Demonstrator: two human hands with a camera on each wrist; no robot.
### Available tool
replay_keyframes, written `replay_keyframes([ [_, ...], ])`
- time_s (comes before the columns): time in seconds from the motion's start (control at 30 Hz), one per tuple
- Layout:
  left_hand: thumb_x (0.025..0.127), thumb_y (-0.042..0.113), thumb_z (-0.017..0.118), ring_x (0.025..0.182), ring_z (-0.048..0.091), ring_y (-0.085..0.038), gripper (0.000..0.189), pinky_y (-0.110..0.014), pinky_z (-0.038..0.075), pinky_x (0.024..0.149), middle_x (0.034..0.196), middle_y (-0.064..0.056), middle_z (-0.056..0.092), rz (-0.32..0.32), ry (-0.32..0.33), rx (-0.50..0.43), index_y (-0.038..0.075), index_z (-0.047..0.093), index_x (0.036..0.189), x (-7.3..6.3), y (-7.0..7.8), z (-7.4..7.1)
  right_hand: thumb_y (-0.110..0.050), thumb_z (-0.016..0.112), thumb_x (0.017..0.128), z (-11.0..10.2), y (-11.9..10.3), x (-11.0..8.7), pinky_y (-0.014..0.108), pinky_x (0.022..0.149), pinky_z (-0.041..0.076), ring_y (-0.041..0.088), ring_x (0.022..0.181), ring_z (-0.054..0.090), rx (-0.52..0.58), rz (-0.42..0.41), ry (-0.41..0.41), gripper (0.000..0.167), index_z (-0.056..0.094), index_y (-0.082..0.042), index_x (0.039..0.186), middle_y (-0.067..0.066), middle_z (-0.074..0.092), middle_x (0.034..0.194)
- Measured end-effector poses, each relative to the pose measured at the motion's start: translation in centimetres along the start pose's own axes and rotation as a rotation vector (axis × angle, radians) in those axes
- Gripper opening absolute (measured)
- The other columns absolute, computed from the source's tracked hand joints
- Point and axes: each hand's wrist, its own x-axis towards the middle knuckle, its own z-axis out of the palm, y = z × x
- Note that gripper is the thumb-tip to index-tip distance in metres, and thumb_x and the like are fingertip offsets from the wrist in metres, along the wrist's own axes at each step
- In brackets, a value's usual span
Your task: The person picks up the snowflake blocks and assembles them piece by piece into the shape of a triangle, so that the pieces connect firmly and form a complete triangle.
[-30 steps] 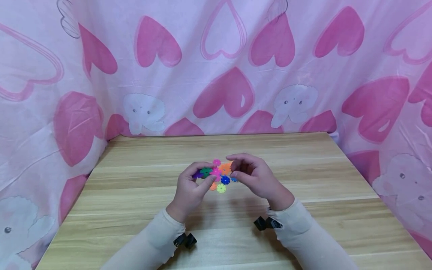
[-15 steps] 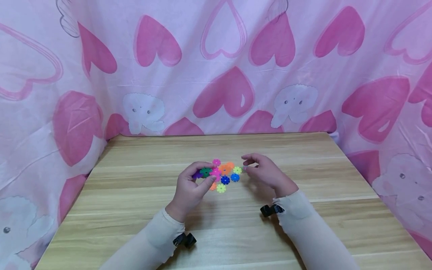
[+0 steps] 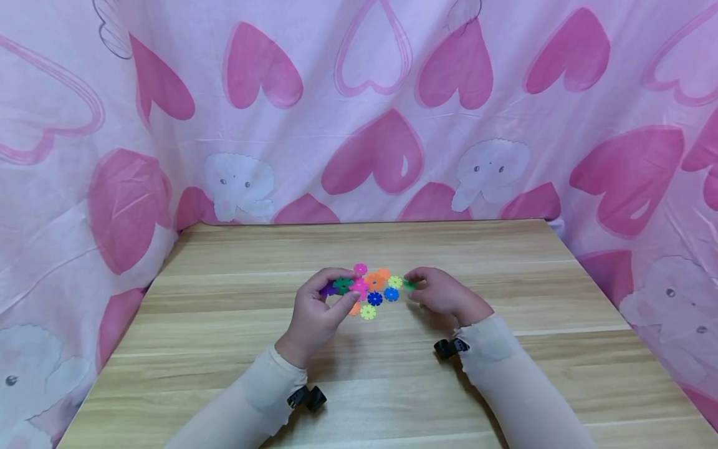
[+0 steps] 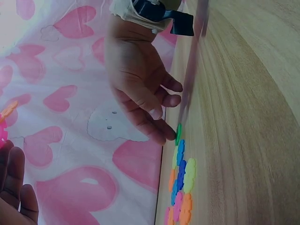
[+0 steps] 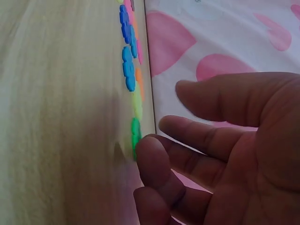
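Observation:
Near the middle of the table, my left hand (image 3: pixel 321 315) pinches a pink snowflake building disc (image 3: pixel 359 287), raised above the table. An orange disc (image 3: pixel 374 282) appears joined to it; how they connect is too small to tell. In the left wrist view, this orange disc (image 4: pixel 8 110) shows at the left edge, above my left fingers. My right hand (image 3: pixel 445 293) is low at the right end of the loose discs, fingers loosely bent and thumb apart. A green disc (image 5: pixel 135 136) stands by its fingertips, on the table; contact is unclear.
Loose snowflake discs lie around the hands: light yellow (image 3: pixel 368 312), dark blue (image 3: pixel 374 299), blue (image 3: pixel 391 294), pink (image 3: pixel 360 269) and dark green (image 3: pixel 343 285) among them. The wooden table (image 3: pixel 235 262) meets a pink heart-patterned cloth (image 3: pixel 314 56) at its back edge.
My right hand first moved right, away from the orange disc, uncovering yellow and blue discs. It then lowered to the green disc. My left hand has kept its grip in place.

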Motion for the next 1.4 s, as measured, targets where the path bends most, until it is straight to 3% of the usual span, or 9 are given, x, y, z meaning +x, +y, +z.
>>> replay_keyframes([
  [0.23,0.094,-0.005,0.073,0.107,0.069,-0.013,0.029,-0.026,0.06,0.091,0.123,-0.025,0.067,0.006,0.001,0.0,-0.002,0.068,0.122,0.0,0.0,0.0,-0.005,0.067,0.097,-0.1,-0.3,-0.3,0.034,0.083,0.056,0.026,0.102,0.059,-0.026,-0.014,-0.019,0.037,0.066,-0.007,0.134,0.012,0.064,0.123],
  [0.47,0.094,-0.004,0.073,0.105,0.069,-0.013,0.028,-0.025,0.06,0.089,0.122,-0.027,0.067,0.014,-0.008,-0.005,-0.005,0.067,0.121,-0.1,0.0,0.2,-0.005,0.078,0.092,0.1,0.0,-0.7,0.04,0.09,0.052,0.031,0.108,0.055,-0.059,0.071,-0.01,0.038,0.069,-0.016,0.128,0.012,0.061,0.123],
  [0.73,0.094,-0.004,0.073,0.106,0.069,-0.012,0.028,-0.025,0.061,0.089,0.123,-0.025,0.068,0.018,-0.011,-0.004,-0.006,0.066,0.122,0.0,0.0,0.1,-0.004,0.078,0.091,0.5,0.1,-0.6,0.035,0.074,0.051,0.028,0.094,0.057,-0.199,0.038,0.011,0.025,0.065,-0.015,0.109,0.009,0.064,0.108],
  [0.93,0.095,-0.002,0.073,0.108,0.069,-0.014,0.028,-0.026,0.06,0.091,0.124,-0.02,0.069,0.0,-0.008,0.005,-0.001,0.068,0.122,-0.2,0.0,0.1,-0.011,0.082,0.091,0.7,0.2,-0.7,0.034,0.07,0.049,0.026,0.087,0.057,-0.255,0.032,0.019,0.026,0.06,-0.013,0.104,0.008,0.062,0.095],
  [1.2,0.095,-0.002,0.072,0.108,0.069,-0.015,0.028,-0.027,0.06,0.092,0.124,-0.027,0.066,-0.007,0.005,0.009,-0.001,0.067,0.123,-0.2,0.0,0.0,-0.011,0.083,0.09,0.7,0.1,-0.9,0.033,0.063,0.047,0.026,0.08,0.056,-0.218,0.005,-0.005,0.028,0.057,-0.012,0.101,0.01,0.057,0.09],
  [1.3,0.095,-0.002,0.072,0.108,0.069,-0.015,0.029,-0.027,0.06,0.092,0.124,-0.023,0.067,-0.011,0.008,0.01,-0.004,0.066,0.123,-0.1,0.1,0.0,-0.008,0.079,0.092,0.4,-0.2,-1.0,0.034,0.062,0.047,0.026,0.078,0.055,-0.111,-0.019,-0.004,0.024,0.058,-0.012,0.104,0.009,0.057,0.09],
  [1.4,0.095,-0.002,0.072,0.109,0.069,-0.015,0.029,-0.027,0.06,0.092,0.125,-0.02,0.068,-0.024,0.014,0.013,-0.004,0.066,0.124,-0.1,0.2,0.0,-0.006,0.075,0.094,-0.2,-1.0,-1.7,0.033,0.061,0.047,0.025,0.073,0.053,0.036,-0.127,-0.003,0.024,0.062,-0.011,0.113,0.009,0.056,0.087],
])
